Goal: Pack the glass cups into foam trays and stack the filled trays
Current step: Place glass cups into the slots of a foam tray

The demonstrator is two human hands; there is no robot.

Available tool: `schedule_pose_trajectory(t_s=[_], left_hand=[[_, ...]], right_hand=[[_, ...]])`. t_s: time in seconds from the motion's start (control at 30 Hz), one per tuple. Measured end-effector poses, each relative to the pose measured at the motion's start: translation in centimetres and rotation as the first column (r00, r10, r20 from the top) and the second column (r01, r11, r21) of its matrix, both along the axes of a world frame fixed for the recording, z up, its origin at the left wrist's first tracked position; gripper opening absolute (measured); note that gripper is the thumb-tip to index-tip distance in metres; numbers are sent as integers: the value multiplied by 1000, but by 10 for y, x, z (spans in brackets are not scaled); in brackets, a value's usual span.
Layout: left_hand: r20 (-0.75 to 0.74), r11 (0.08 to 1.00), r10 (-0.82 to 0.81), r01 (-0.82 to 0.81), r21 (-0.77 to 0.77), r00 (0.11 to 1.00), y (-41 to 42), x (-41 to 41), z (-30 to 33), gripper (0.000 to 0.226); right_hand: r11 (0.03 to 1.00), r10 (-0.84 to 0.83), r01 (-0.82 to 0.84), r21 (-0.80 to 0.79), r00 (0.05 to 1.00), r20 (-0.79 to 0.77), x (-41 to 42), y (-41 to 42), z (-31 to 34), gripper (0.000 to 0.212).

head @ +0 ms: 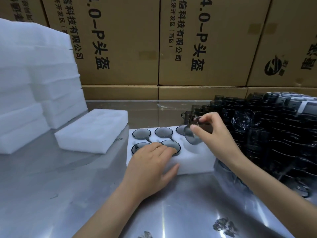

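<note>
A white foam tray (193, 164) lies on the metal table in front of me, with several smoky glass cups (141, 133) seated in its holes. My left hand (151, 164) rests flat on the tray's near side, fingers over a front-row cup (171, 145) and thumb on the tray's front wall. My right hand (216, 134) pinches a tilted glass cup (193, 134) by its handle and rim, just above the open hole at the tray's right front.
Stacked dark glass cups (274, 134) fill the table's right side. A single foam tray (92, 130) lies to the left, with a tall stack of foam trays (34, 79) behind it. Cardboard boxes (202, 40) wall off the back. The shiny table (68, 186) stretches toward me.
</note>
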State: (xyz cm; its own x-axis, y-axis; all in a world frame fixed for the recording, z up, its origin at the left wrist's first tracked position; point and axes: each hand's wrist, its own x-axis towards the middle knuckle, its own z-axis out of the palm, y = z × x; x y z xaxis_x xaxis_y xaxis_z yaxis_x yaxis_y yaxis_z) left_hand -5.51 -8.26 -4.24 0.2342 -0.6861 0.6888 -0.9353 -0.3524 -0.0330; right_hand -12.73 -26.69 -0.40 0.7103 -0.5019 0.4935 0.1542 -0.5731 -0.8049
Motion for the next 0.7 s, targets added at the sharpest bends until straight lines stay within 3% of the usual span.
schedule_pose_trajectory(t_s=[0.1, 0.23, 0.53, 0.63, 0.7], left_hand=[[1, 1000, 4, -4, -1, 1000, 0, -1, 0, 30], [10, 1000, -3, 3, 4, 1000, 0, 0, 0, 30], [-20, 998, 16, -15, 58, 1000, 1, -4, 3, 33], [-78, 998, 48, -44, 52, 996, 1, -10, 6, 37], [-121, 998, 50, -47, 30, 991, -3, -15, 10, 50]], right_hand=[[997, 15, -21, -68, 996, -83, -10, 0, -6, 38], [947, -11, -55, -315, 979, -202, -14, 5, -4, 37], [880, -59, -105, -463, 943, -327, -17, 3, 1, 49], [879, -30, -118, -462, 953, -301, -28, -1, -3, 68], [872, -30, -103, -478, 964, -263, -36, -4, -6, 65]])
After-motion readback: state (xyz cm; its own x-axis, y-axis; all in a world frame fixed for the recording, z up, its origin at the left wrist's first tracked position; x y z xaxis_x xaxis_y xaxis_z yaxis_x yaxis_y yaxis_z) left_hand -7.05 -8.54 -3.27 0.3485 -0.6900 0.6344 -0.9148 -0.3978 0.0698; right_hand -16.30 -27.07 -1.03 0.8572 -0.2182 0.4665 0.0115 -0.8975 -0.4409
